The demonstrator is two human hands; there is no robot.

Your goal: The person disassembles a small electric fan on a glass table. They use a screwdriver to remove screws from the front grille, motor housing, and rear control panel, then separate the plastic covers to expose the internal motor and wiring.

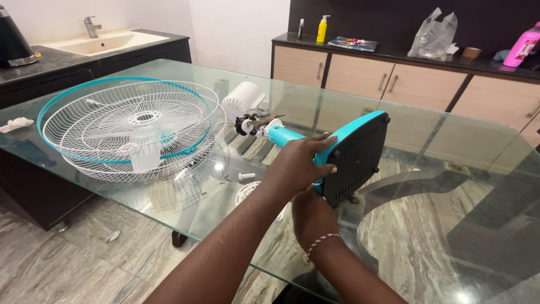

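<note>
We work over a glass table, and we place everything else against the fan base tipped on its edge near the table's middle. That turquoise base, with its black underside turned toward us, is the piece in hand; its turquoise stem juts out to the left, ending in a black knuckle joint. Tilted this way, the underside seems held up so that it can be reached. Well to the left of the base lie two white wire guards, nested with a turquoise rim, laid flat and out of the way. Just beyond the stem's tip rests the white motor housing. Our left hand wraps over the base's near edge, fingers clasped around it to steady it. Our right hand sits below, against the base's lower edge; whether its fingers are closed we cannot tell. Small white fittings lie below the stem.
</note>
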